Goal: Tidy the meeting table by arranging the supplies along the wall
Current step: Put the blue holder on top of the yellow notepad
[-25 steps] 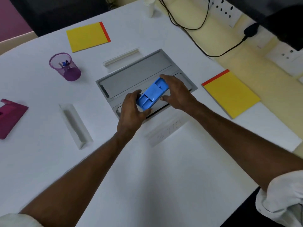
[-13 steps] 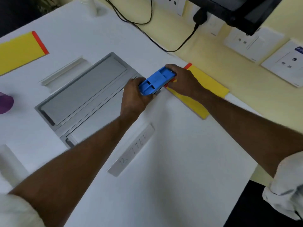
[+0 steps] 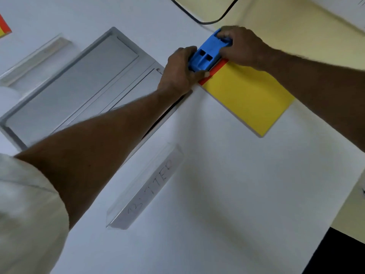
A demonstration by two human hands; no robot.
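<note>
A blue plastic organiser tray [image 3: 207, 53] is held at both ends near the table's far edge by the cream wall [image 3: 286, 32]. My left hand [image 3: 179, 73] grips its near end and my right hand [image 3: 241, 44] grips its far end. The tray sits beside the red spine of a yellow notepad [image 3: 248, 95], which lies flat along the wall edge. Whether the tray rests on the table or hovers just above it, I cannot tell.
A grey recessed cable box lid [image 3: 83, 84] fills the white table's [image 3: 207, 194] middle left. A clear name stand with handwriting [image 3: 146, 186] lies in front. Another clear stand [image 3: 35, 58] and a second notepad corner [image 3: 4, 26] lie far left. A black cable [image 3: 199, 18] runs by the wall.
Both hands carried the blue tray from above the grey lid to the right and away, up to the wall edge beside the yellow notepad. The view followed.
</note>
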